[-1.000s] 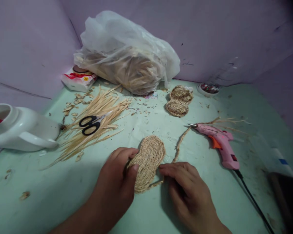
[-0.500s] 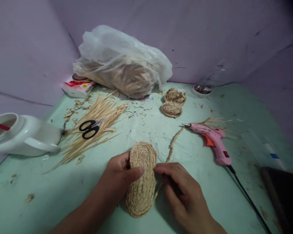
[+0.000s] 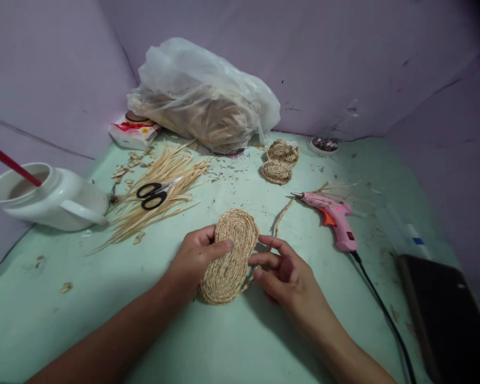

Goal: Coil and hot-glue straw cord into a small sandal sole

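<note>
A woven sole of coiled straw braid [image 3: 234, 261], shaped like a slipper bottom, is held tilted above the table. My left hand [image 3: 198, 256] is closed on its left side, thumb across the top face and fingers behind. At the right edge, my right hand [image 3: 284, 272] touches the sole with its fingertips, the fingers bent and apart. A loose braided cord [image 3: 280, 217] runs from the sole's lower right edge, is partly hidden behind my right hand, and reaches toward the glue gun's nozzle. The pink glue gun [image 3: 331, 208] lies to the right, its red light showing.
Black-handled scissors [image 3: 154, 196] rest on dry straw strips [image 3: 172, 165]. A white jug [image 3: 70, 200] lies at left with a red stick. Behind are a plastic bag [image 3: 208, 101], smaller coiled straw pieces [image 3: 280, 161] and a bead dish [image 3: 323, 145]. A dark flat object [image 3: 444, 314] lies at right.
My hands and the sole appear higher in the view, and the camera has shifted. My right fingers, pinched together at the sole's edge before, are now spread apart.
</note>
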Action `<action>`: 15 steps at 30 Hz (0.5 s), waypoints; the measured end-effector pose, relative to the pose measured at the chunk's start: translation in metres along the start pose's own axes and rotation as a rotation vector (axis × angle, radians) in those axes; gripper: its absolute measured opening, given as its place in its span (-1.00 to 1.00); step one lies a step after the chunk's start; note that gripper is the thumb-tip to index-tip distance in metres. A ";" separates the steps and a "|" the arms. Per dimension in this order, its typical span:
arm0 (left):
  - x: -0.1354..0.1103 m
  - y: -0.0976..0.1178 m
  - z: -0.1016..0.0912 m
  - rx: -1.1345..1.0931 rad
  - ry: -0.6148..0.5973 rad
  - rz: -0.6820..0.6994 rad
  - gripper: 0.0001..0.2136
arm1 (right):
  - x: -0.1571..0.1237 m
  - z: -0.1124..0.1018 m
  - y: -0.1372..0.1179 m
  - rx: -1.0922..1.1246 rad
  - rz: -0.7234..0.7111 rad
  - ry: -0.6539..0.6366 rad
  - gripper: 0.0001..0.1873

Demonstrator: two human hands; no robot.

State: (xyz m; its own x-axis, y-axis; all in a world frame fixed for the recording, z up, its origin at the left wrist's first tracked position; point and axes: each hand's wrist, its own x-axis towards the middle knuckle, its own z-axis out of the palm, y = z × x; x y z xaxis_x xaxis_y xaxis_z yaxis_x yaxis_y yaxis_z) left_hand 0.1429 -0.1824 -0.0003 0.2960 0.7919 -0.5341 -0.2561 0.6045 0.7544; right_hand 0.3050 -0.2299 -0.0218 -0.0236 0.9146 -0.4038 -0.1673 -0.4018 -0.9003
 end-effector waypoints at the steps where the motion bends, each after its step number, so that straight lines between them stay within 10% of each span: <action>1: 0.000 -0.001 0.000 0.014 -0.003 0.002 -0.60 | 0.000 0.001 0.002 0.007 0.003 -0.001 -0.39; 15: 0.002 -0.005 0.002 0.085 -0.007 0.018 -0.73 | 0.000 0.005 -0.003 -0.037 0.012 -0.025 -0.43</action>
State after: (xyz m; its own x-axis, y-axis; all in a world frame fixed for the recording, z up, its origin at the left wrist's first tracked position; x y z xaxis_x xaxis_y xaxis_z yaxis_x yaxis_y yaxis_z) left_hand 0.1463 -0.1841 -0.0046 0.2987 0.8020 -0.5172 -0.1830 0.5800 0.7938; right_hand 0.3003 -0.2287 -0.0184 -0.0497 0.9103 -0.4111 -0.1301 -0.4140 -0.9009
